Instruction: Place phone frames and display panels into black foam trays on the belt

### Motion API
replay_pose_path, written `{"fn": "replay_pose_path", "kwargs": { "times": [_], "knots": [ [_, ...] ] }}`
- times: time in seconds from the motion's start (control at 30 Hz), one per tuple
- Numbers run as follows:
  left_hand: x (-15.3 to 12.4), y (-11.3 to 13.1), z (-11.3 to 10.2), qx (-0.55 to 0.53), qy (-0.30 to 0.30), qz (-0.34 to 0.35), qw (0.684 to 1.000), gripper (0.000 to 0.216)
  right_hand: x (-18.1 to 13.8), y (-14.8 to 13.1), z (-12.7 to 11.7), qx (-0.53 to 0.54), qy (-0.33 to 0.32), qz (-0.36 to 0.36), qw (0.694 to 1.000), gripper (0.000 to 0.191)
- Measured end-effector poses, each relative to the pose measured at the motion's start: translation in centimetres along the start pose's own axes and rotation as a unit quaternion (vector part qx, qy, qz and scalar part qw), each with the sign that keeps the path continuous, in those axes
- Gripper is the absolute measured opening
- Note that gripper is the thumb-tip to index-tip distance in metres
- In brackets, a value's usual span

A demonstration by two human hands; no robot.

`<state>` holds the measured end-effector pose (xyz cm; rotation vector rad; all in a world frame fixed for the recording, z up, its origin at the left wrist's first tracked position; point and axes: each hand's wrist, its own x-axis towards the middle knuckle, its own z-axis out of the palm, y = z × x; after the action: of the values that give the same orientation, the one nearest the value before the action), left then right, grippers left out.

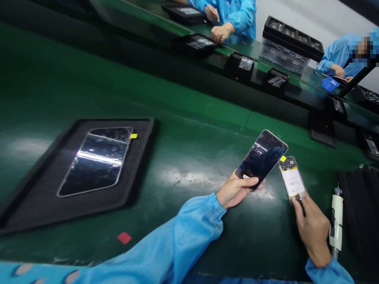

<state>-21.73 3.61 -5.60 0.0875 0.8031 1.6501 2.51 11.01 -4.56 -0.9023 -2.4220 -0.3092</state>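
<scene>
My left hand (238,188) is closed on the lower end of a phone screen (262,156), a dark glossy panel with a thin light rim, held tilted above the green bench. A yellow tab (283,159) sticks out at its right edge. Just to the right, the fingers of my right hand (314,223) grip the near end of an opened phone body (292,178), whose white battery and yellow strips face up. The two parts are very close at the yellow tab; whether they touch, I cannot tell.
A black tray (142,165) on the left carries another glossy phone panel (97,161). A red piece (124,238) lies on the bench. An electric screwdriver (336,221) stands beside black trays (361,209) at right. Beyond, small trays (277,79) line a conveyor, with co-workers' hands (222,32) behind.
</scene>
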Motion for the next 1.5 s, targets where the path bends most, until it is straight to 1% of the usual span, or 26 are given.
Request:
{"fn": "replay_pose_path", "kwargs": {
  "times": [0.07,0.13,0.2,0.23,0.27,0.33,0.37,0.43,0.57,0.63,0.67,0.73,0.77,0.83,0.97,1.07,1.13,1.2,1.27,1.33,1.43,1.5],
  "knots": [
    [0.0,0.1,0.0,0.000,-0.007,0.002,1.000,0.046,0.1,2.1,-1.8,0.021,0.036,0.104,0.994,0.033],
    [0.0,0.1,0.0,0.001,-0.007,0.001,1.000,0.045,0.0,4.5,-3.3,0.045,0.040,0.244,0.968,0.039],
    [0.0,0.1,0.0,0.002,-0.004,0.000,1.000,0.045,-0.2,6.5,-4.1,0.115,-0.007,0.365,0.924,0.045],
    [0.1,0.1,0.0,0.002,-0.004,0.000,1.000,0.045,-0.2,7.2,-4.1,0.168,-0.036,0.404,0.899,0.047],
    [0.1,0.1,0.0,0.002,-0.004,0.000,1.000,0.044,-0.3,7.7,-3.9,0.224,-0.061,0.428,0.873,0.049],
    [0.1,0.1,0.0,0.003,-0.003,0.001,1.000,0.045,0.0,7.9,-2.9,0.308,-0.109,0.442,0.836,0.055],
    [0.2,0.1,0.0,0.003,0.000,0.001,1.000,0.046,0.4,7.7,-2.4,0.326,-0.132,0.439,0.827,0.059],
    [0.2,0.1,0.0,0.004,0.005,0.001,1.000,0.049,1.5,7.0,-1.2,0.320,-0.175,0.430,0.826,0.065],
    [0.2,0.2,0.0,0.004,0.002,-0.001,1.000,0.049,4.4,4.5,0.0,0.246,-0.237,0.401,0.850,0.068],
    [0.2,0.2,0.1,0.002,0.003,-0.005,1.000,0.050,5.6,3.2,0.2,0.156,-0.296,0.367,0.868,0.063],
    [0.1,0.2,0.1,0.002,0.003,-0.007,1.000,0.050,6.1,2.7,0.2,0.101,-0.333,0.347,0.871,0.061],
    [0.1,0.1,0.1,0.003,0.001,-0.006,1.000,0.052,6.7,2.2,0.5,0.029,-0.388,0.323,0.863,0.056],
    [0.1,0.1,0.1,0.004,-0.001,-0.005,1.000,0.053,6.8,2.3,0.7,0.025,-0.401,0.325,0.856,0.054],
    [0.1,0.1,0.1,0.006,-0.003,-0.002,1.000,0.054,6.7,2.8,1.2,0.072,-0.396,0.347,0.847,0.051],
    [0.1,0.1,0.1,-0.002,-0.007,-0.001,1.000,0.051,5.9,3.8,2.3,0.165,-0.359,0.381,0.836,0.052],
    [0.3,0.1,-0.1,-0.017,-0.021,0.007,1.000,0.049,5.8,3.6,2.4,0.261,-0.321,0.406,0.814,0.050],
    [0.3,0.1,-0.2,-0.024,-0.032,0.014,0.999,0.047,6.3,3.5,2.1,0.329,-0.296,0.413,0.796,0.049],
    [0.3,0.2,-0.2,-0.030,-0.034,0.018,0.999,0.047,7.8,4.0,2.0,0.372,-0.262,0.413,0.789,0.050],
    [0.2,0.2,-0.2,-0.034,-0.024,0.018,0.999,0.048,10.2,5.4,2.3,0.383,-0.212,0.407,0.802,0.052],
    [0.0,0.3,-0.2,-0.036,-0.014,0.015,0.999,0.049,13.5,7.4,3.1,0.360,-0.150,0.400,0.829,0.053],
    [-0.1,0.5,-0.2,-0.036,0.000,0.009,0.999,0.051,19.0,10.4,5.1,0.274,-0.066,0.382,0.880,0.050],
    [-0.2,0.7,-0.2,-0.035,0.014,0.006,0.999,0.052,22.3,11.5,6.8,0.216,-0.046,0.371,0.902,0.045]
  ]
}}
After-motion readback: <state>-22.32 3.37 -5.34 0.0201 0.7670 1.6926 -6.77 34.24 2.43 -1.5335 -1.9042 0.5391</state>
